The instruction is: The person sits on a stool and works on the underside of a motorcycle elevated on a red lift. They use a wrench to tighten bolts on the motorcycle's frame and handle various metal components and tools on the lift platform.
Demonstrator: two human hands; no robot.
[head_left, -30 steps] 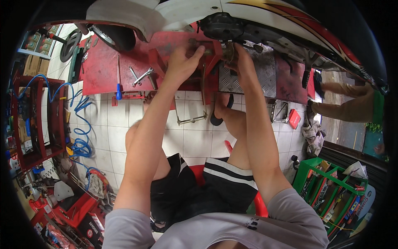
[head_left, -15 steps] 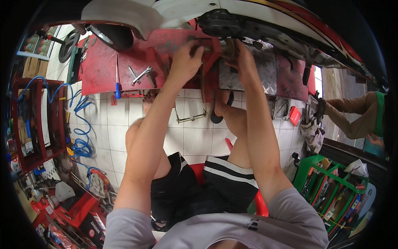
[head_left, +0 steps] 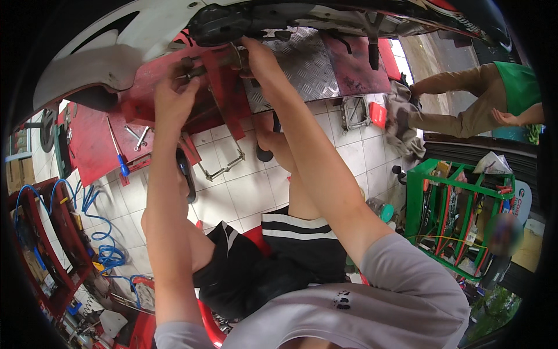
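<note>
Beneath the motorcycle [head_left: 224, 24], both of my hands are at a red metal stand [head_left: 224, 96] on the red work platform [head_left: 93, 139]. My left hand [head_left: 173, 100] is to the stand's left, thumb and fingers closed around the end of a dark metal rod [head_left: 199, 71] that points towards the stand. On the other side, my right hand [head_left: 260, 65] reaches in close under the black engine cover, its fingers curled against a greyish metal part [head_left: 237, 56]. What exactly it grips is mostly hidden.
A blue-handled screwdriver [head_left: 122, 164] and crossed wrenches [head_left: 137, 139] lie on the platform's left. Tread plate [head_left: 305, 64] covers its right part. A green tool rack [head_left: 442, 183] stands right; a blue coiled hose [head_left: 110, 256] lies left. Another person's legs [head_left: 459, 84] are at far right.
My view has swung right, so the platform and both hands appear further left. Both hands stay at the red stand. More of the other person on the right now shows.
</note>
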